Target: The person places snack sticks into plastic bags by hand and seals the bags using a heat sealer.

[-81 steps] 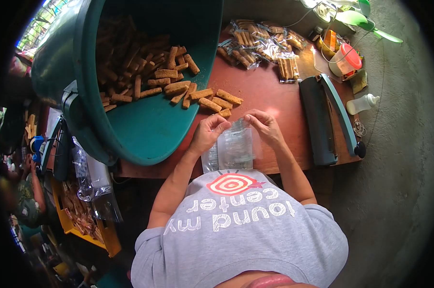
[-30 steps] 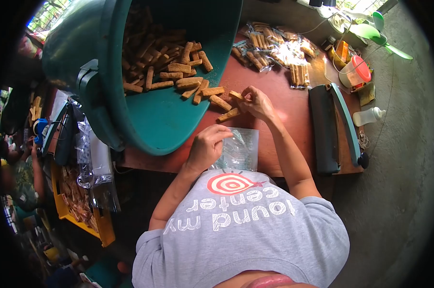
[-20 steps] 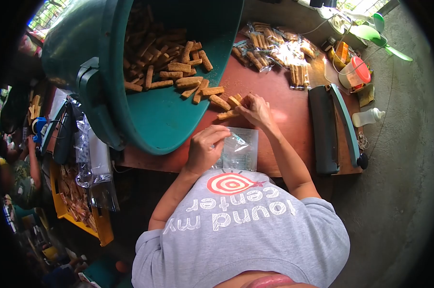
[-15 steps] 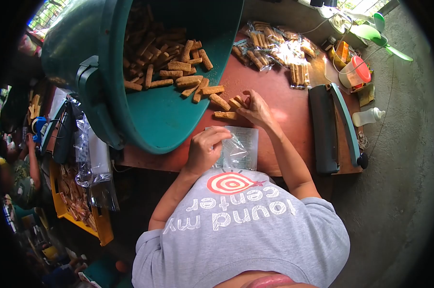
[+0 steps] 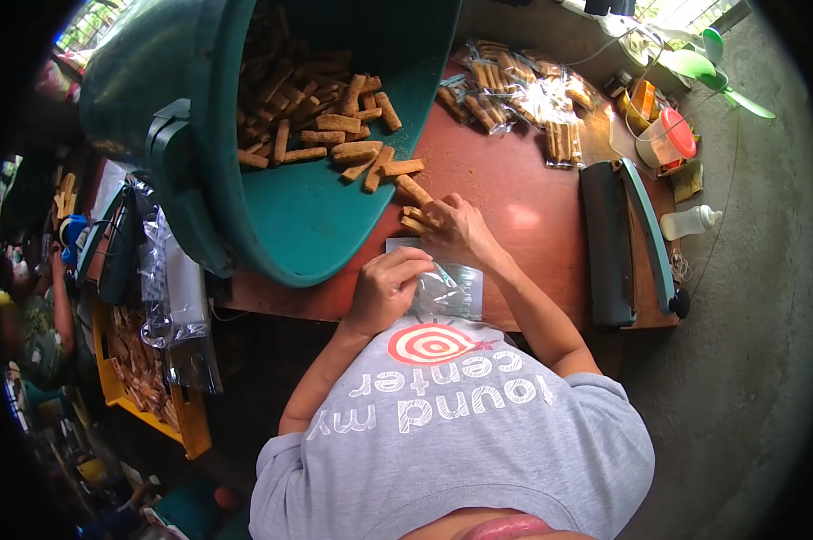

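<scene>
Right hand [image 5: 456,229], sticks [image 5: 413,220] nearer bag [image 5: 442,290], shirt [image 5: 460,459] "found my center"

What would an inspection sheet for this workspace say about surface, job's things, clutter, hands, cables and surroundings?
Surface: reddish table, with crumbs scattered near the tub.
Job's things: brown sticks in and in front of a tipped green tub; clear bag at the near edge; filled packets towards the back.
Clutter: red-lidded container and bottle at right, beyond the hinged device.
Left hand: pinching the clear bag.
Right hand: gripping a few sticks.
Cables: thin coil by the bottle; cannot tell whether it is a cable.
Surroundings: yellow crate and another person's arm at left.
</scene>
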Motion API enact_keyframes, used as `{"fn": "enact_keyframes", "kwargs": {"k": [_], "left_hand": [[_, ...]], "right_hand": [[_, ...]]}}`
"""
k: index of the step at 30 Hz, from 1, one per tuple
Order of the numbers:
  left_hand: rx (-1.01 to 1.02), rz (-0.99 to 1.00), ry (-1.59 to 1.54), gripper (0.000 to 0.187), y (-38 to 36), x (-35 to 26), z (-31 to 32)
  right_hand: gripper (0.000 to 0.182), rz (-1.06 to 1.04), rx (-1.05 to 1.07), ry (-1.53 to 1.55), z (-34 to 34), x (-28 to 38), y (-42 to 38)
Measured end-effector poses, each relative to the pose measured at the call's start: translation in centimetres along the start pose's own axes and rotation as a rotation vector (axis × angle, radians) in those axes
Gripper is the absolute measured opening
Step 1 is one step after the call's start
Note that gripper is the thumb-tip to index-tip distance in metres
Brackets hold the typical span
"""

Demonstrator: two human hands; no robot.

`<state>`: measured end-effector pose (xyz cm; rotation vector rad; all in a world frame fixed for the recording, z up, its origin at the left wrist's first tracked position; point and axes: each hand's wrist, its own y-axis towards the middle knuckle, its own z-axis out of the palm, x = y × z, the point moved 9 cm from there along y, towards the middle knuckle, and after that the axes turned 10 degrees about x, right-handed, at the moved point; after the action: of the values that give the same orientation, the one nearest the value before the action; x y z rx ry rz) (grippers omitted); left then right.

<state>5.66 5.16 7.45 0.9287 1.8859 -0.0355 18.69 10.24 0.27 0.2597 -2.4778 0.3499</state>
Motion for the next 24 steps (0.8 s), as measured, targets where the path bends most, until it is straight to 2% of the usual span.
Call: {"fn": "enact_keyframes", "kwargs": {"k": [1,3,7,9,13,15,16,18,24], "left_hand": [[0.002,0.002,0.007,0.030,-0.1,-0.1,0.0],[0.005,-0.004,0.002,0.030,-0.2,-0.1,0.1],[0.003,0.013,0.005,0.030,-0.1,-0.2,0.1],[0.003,0.018,0.004,0.029,-0.1,-0.2,0.1],[-0.006,0.007,0.004,0.029,-0.2,-0.2,0.0],[-0.010,0.009,0.015,0.029,-0.3,0.1,0.0],[-0.009,0.011,0.022,0.030,-0.4,0.1,0.1],[-0.004,0.012,0.017,0.030,-0.3,0.0,0.2],[0.011,0.010,0.001,0.030,-0.2,-0.3,0.2]], "right_hand": [[0.047,-0.001,0.003,0.000,0.3,0.0,-0.1],[0.051,-0.065,-0.103,0.212,-0.3,0.0,-0.4],[0.051,-0.053,-0.170,0.156,-1.5,0.3,-0.8],[0.047,0.123,0.064,0.116,-0.4,-0.8,-0.2],[0.045,0.126,0.145,0.094,0.0,-0.9,0.3],[0.047,0.026,-0.001,0.147,-1.0,-0.2,0.3],[0.047,0.026,0.001,0.146,-0.8,-0.2,0.5],[0.049,-0.073,-0.176,0.195,-1.7,0.2,1.0],[0.047,-0.178,-0.180,0.000,0.0,0.1,1.9]]}}
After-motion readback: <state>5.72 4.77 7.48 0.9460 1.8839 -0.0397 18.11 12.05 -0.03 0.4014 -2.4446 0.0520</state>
